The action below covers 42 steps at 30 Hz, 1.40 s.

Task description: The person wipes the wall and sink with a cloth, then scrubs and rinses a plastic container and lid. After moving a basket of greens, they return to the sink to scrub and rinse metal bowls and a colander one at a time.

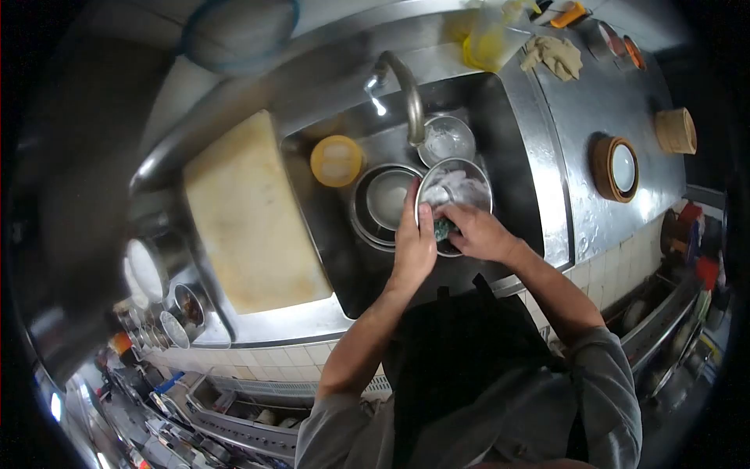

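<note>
A metal bowl [462,173] with white suds inside is tilted over the sink [500,258]. My left hand [416,244] grips its left rim, thumb on the inside edge. In my right hand [478,234] a green scouring pad [443,228] is pressed into the bowl near its lower rim; the fingers are closed round it. Just behind stands another metal bowl [453,139] with some suds, beside the faucet [410,98]. To the left sit nested metal bowls [361,215], partly hidden by my left hand, and a round yellow container [336,160].
A large pale cutting board [250,227] lies left of the sink. On the right counter are a bamboo steamer [603,168] with a white dish, a wooden container [676,130] and a crumpled cloth [553,58]. A yellow-tinted container [488,48] stands behind the sink.
</note>
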Each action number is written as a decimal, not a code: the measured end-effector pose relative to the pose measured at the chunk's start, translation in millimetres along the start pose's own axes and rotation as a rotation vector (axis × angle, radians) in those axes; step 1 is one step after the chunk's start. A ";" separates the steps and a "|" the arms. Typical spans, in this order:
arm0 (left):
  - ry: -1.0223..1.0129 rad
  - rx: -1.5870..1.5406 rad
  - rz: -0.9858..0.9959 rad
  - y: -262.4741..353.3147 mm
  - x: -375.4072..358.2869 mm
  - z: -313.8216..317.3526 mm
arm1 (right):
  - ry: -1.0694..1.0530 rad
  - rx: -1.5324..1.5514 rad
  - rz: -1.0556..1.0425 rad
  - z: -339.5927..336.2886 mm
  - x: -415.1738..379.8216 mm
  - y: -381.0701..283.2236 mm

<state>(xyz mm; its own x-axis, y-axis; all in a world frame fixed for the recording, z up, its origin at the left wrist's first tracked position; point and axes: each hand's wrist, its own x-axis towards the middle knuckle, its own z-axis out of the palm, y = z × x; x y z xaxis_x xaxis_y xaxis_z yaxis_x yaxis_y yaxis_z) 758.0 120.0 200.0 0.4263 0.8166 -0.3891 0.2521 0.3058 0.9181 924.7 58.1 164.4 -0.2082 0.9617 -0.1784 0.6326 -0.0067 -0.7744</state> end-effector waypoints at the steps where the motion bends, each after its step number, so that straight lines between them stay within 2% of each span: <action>1: 0.044 0.031 0.131 -3.3 -6.9 5.3 | 0.050 0.008 -0.015 -4.3 1.2 2.5; 3: 0.023 0.212 0.214 -5.9 -15.0 22.8 | 0.047 0.037 0.052 1.0 -3.4 13.5; 5: 0.010 0.110 0.123 -52.2 11.2 31.7 | 0.023 0.077 0.107 0.9 -5.6 17.5; 7: -0.105 -0.042 -0.398 -102.2 51.1 36.4 | -0.257 0.170 0.412 -8.9 -9.2 15.6; 8: -0.106 -0.041 -0.405 -104.2 59.2 42.6 | -0.061 0.203 0.278 0.0 -21.9 32.3; 9: -0.069 -0.208 -0.506 -106.3 67.3 51.2 | -0.066 0.206 0.279 -4.1 -30.2 37.6; 10: -0.023 -0.378 -0.608 -108.8 74.9 58.5 | 0.072 0.312 0.364 -8.3 -36.4 41.0; 11: -0.007 -0.378 -0.618 -119.8 84.0 66.2 | 0.206 0.422 0.448 -11.0 -41.3 40.9; 13: 0.148 -0.501 -0.622 -144.3 108.7 79.2 | 0.226 0.375 0.435 -28.1 -48.5 35.0; 15: 0.174 -0.471 -0.627 -145.4 120.8 77.1 | 0.260 0.317 0.433 -34.7 -59.5 38.1; 17: 0.201 0.119 -0.489 -171.1 132.7 70.8 | 0.277 0.296 0.494 -33.4 -73.5 46.6; 18: 0.142 0.017 -0.232 -149.7 120.6 53.7 | 0.266 0.333 0.530 -29.3 -82.7 53.4; 19: 0.139 0.019 -0.235 -157.7 112.0 36.0 | 0.267 0.335 0.534 -23.7 -90.0 58.5; 21: -0.036 0.544 0.094 -186.9 97.4 4.7 | 0.281 0.407 0.541 -13.0 -101.5 64.4; 22: -0.042 0.544 0.091 -198.6 87.8 -8.4 | 0.250 0.447 0.551 -9.7 -102.9 63.2; 24: -0.152 1.252 0.391 -217.6 74.3 -30.0 | 0.214 0.483 0.562 -0.9 -103.0 56.6; 27: -0.270 1.429 0.301 -232.1 78.1 -41.8 | 0.093 0.470 0.593 -7.0 -87.2 38.3; 28: -0.350 1.427 0.216 -231.9 80.8 -39.9 | 0.072 0.426 0.536 -9.5 -83.1 35.2; 29: -0.350 1.423 0.217 -237.0 79.5 -40.7 | 0.050 0.385 0.479 -12.0 -80.3 33.1; 31: -0.430 1.265 0.151 -245.6 80.6 -46.9 | 0.031 0.370 0.508 -16.8 -71.9 35.2; 32: -0.429 1.266 0.152 -225.5 77.9 -45.7 | 0.078 0.364 0.485 -17.8 -69.1 37.0; 34: -0.339 1.186 -0.131 -161.6 68.1 -40.2 | 0.151 0.342 0.430 -20.7 -59.0 35.5; 35: -0.329 1.190 -0.134 -158.0 66.7 -42.7 | 0.149 0.344 0.420 -19.9 -52.1 34.5; 38: 0.100 0.880 0.011 -152.1 63.9 -49.2 | 0.170 0.353 0.320 -21.4 -33.8 24.7; 39: 0.108 0.874 0.019 -158.1 62.3 -53.7 | 0.173 0.342 0.313 -21.2 -29.3 19.3; 41: 0.278 0.223 -0.101 -175.5 63.6 -64.2 | 0.179 0.248 0.201 -19.9 -17.6 15.1; 42: 0.280 0.073 -0.122 -144.8 52.7 -61.0 | 0.183 0.243 0.196 -19.2 -12.0 11.5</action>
<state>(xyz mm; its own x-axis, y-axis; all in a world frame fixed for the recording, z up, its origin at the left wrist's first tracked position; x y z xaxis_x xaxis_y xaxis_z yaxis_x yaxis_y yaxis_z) 691.0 148.7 51.1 0.1361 0.8820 -0.4512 0.3532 0.3823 0.8539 948.8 51.8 169.3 0.0503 0.9688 -0.2428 0.4468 -0.2393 -0.8621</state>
